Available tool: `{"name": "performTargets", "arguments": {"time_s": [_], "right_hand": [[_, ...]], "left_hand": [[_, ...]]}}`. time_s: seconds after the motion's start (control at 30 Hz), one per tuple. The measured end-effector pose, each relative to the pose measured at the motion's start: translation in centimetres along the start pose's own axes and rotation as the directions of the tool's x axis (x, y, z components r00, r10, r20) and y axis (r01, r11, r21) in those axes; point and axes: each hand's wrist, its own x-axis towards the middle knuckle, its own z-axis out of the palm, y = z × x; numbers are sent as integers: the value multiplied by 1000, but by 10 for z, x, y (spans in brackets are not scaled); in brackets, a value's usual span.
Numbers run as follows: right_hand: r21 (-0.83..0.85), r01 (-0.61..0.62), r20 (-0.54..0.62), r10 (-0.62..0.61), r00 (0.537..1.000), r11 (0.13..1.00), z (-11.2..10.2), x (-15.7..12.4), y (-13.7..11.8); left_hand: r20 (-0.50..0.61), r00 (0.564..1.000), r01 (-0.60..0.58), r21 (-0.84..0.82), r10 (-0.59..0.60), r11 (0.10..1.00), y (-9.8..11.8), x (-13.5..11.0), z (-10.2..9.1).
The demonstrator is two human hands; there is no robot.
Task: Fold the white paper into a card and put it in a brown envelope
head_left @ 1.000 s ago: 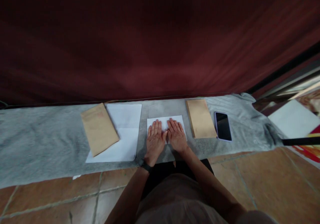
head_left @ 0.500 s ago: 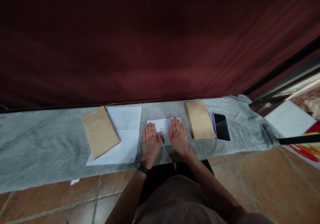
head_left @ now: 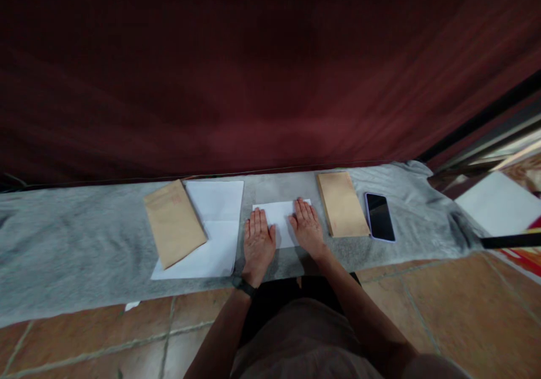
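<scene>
A folded white paper (head_left: pixel 281 218) lies on a grey cloth (head_left: pixel 84 244) in front of me. My left hand (head_left: pixel 257 245) rests flat on the paper's left end, fingers stretched out, a dark band on its wrist. My right hand (head_left: pixel 308 230) lies flat on the paper's right end, fingers also spread. A strip of bare paper shows between the two hands. Neither hand holds anything.
A brown envelope (head_left: pixel 174 221) lies tilted over white sheets (head_left: pixel 213 221) to the left. To the right are another brown envelope (head_left: pixel 342 203) and a dark phone (head_left: pixel 379 217). A dark red curtain (head_left: pixel 253 69) hangs behind. Tiled floor (head_left: pixel 443 306) lies in front; more white paper (head_left: pixel 499 203) sits far right.
Both hands have slid apart along the folded paper, the left one leftward and the right one rightward, uncovering its middle. The view has shifted slightly.
</scene>
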Motion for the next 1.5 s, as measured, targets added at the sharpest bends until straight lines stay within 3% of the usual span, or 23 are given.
{"name": "performTargets", "arguments": {"time_s": [0.17, 0.27, 0.5, 0.6, 0.73, 0.93, 1.07, 1.3, 1.5], "right_hand": [[-43, -48, -41, 47, 998, 998, -1, -7, 11], [-40, -48, -42, 46, 998, 998, -1, -9, 11], [-57, -26, 2, 26, 1000, 998, -2, -13, 14], [-70, -22, -23, 21, 1000, 997, 0, -13, 14], [-71, -29, -58, 24, 998, 997, 2, -10, 12], [-44, -30, -94, 25, 995, 999, 6, -9, 14], [-38, -30, -99, 26, 995, 999, 6, -10, 14], [-47, -41, -79, 37, 996, 998, 1, -9, 14], [12, -53, -63, 54, 997, 999, -13, -13, -7]], "left_hand": [[-1, 999, 39, -10, -39, 999, 2, 1, -3], [4, 999, 53, -33, -53, 998, 17, 5, -3], [142, 966, -191, -173, 216, 966, 66, 18, 12], [147, 971, -168, -136, 188, 976, 60, 25, 16], [107, 987, -120, -36, 123, 992, 29, 27, 14], [49, 998, -41, 54, 39, 998, -4, 14, 2], [6, 1000, 18, 80, -19, 997, -4, -7, -9], [118, 973, -202, 20, 198, 979, 15, -52, -16], [149, 967, -216, 51, 206, 975, 14, -57, -11]]}}
